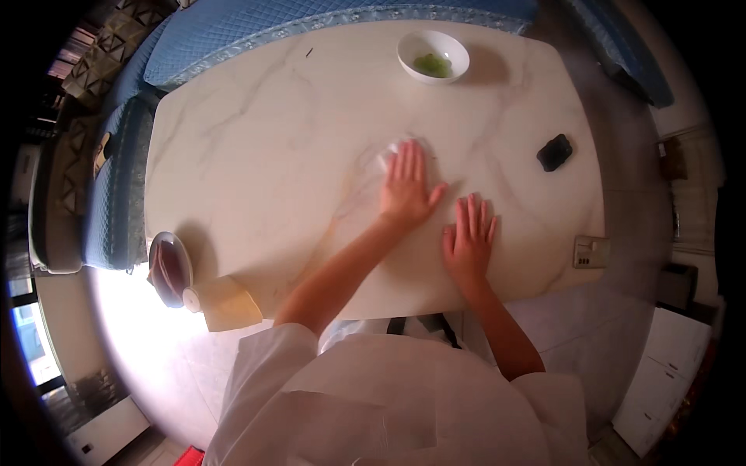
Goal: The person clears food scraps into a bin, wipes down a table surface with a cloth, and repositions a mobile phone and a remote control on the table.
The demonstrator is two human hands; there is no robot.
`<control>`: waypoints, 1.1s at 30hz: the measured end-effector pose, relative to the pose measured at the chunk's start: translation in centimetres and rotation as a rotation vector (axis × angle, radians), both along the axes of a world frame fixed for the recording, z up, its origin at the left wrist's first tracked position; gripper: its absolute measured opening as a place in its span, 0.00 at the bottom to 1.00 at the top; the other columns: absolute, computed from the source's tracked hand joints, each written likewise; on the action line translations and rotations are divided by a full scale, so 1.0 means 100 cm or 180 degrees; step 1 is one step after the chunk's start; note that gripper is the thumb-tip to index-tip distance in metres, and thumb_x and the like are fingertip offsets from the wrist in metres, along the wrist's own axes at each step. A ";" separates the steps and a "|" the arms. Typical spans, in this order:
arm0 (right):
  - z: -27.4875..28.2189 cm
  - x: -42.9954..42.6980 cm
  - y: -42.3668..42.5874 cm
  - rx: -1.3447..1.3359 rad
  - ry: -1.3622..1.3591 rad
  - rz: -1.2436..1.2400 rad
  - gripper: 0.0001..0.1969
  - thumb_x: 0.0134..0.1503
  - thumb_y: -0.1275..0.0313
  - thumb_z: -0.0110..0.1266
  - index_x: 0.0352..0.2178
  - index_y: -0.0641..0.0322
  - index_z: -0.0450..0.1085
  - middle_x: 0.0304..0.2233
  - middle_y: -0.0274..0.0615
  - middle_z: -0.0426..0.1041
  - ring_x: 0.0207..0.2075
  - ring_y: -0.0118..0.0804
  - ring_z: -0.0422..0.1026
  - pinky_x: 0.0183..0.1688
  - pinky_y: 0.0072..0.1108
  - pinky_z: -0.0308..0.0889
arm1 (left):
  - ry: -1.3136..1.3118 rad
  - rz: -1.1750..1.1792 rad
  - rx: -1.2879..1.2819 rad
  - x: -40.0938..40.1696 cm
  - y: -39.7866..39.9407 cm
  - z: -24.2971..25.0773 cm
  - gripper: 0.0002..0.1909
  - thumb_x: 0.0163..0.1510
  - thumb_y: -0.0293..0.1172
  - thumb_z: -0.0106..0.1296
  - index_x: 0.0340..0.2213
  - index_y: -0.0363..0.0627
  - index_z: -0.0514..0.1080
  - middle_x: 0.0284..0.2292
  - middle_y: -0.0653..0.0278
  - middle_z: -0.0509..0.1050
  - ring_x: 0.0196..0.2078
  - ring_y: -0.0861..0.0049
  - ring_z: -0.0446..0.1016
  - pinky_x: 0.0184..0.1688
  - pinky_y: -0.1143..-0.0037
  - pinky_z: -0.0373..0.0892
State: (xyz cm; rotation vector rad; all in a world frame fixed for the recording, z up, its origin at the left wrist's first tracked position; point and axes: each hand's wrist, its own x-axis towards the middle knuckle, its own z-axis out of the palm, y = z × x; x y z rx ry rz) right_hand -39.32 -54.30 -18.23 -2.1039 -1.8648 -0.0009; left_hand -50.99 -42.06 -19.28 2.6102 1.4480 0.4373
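Observation:
My left hand (406, 189) lies palm down near the middle of a marble-patterned table (245, 163). Its fingers press a crumpled white tissue (387, 157) flat against the top, and most of that tissue is hidden beneath them. Closer to the front edge, my right hand (470, 244) rests on the bare surface with its fingers spread. It holds nothing. A faint yellowish streak (329, 230) runs across the table to the left of my left forearm.
Far side: a white bowl (433, 57) with green pieces, a small dark stick (309, 52). Right: a black object (554, 152), a metallic box (590, 252) at the edge. Front left: an oval dish (182, 256) with something brownish, a yellowish paper roll (227, 303). Blue quilted sofas (326, 14) border the table.

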 end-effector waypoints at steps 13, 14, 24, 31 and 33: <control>0.001 0.005 -0.007 -0.0036 0.0272 0.0132 0.27 0.50 0.67 0.44 0.52 0.62 0.53 0.57 0.48 0.49 0.59 0.50 0.46 0.58 0.43 0.38 | -0.0165 0.1515 -0.0136 -0.166 -0.050 0.003 0.35 0.53 0.46 0.39 0.55 0.35 0.46 0.57 0.48 0.46 0.60 0.58 0.42 0.60 0.65 0.39; 0.000 0.004 -0.005 -0.0021 0.0266 0.0102 0.27 0.50 0.67 0.44 0.52 0.62 0.53 0.57 0.48 0.49 0.59 0.50 0.46 0.58 0.43 0.38 | -0.0041 0.1786 -0.0317 -0.188 -0.054 0.002 0.35 0.54 0.45 0.37 0.55 0.35 0.44 0.57 0.49 0.44 0.61 0.61 0.40 0.60 0.66 0.37; -0.001 -0.003 -0.003 0.0043 0.0179 0.0024 0.26 0.50 0.70 0.43 0.52 0.64 0.53 0.56 0.49 0.51 0.58 0.52 0.47 0.58 0.44 0.38 | 0.0167 0.1695 -0.0156 -0.209 -0.045 -0.004 0.39 0.52 0.48 0.40 0.55 0.30 0.42 0.58 0.48 0.42 0.62 0.61 0.37 0.61 0.67 0.34; -0.012 0.010 -0.013 0.0499 0.0751 0.0245 0.22 0.49 0.77 0.45 0.49 0.63 0.57 0.54 0.49 0.54 0.57 0.51 0.50 0.55 0.48 0.42 | -0.0085 0.0850 0.0029 -0.108 -0.055 0.014 0.40 0.49 0.49 0.44 0.52 0.26 0.47 0.55 0.43 0.48 0.60 0.56 0.44 0.59 0.62 0.41; -0.013 0.019 -0.017 0.0525 0.0993 0.0233 0.22 0.49 0.77 0.45 0.49 0.62 0.57 0.54 0.49 0.54 0.57 0.50 0.51 0.55 0.48 0.42 | -0.0109 0.0637 0.0092 -0.079 -0.042 0.015 0.41 0.50 0.50 0.42 0.53 0.27 0.46 0.56 0.44 0.47 0.60 0.57 0.43 0.60 0.64 0.40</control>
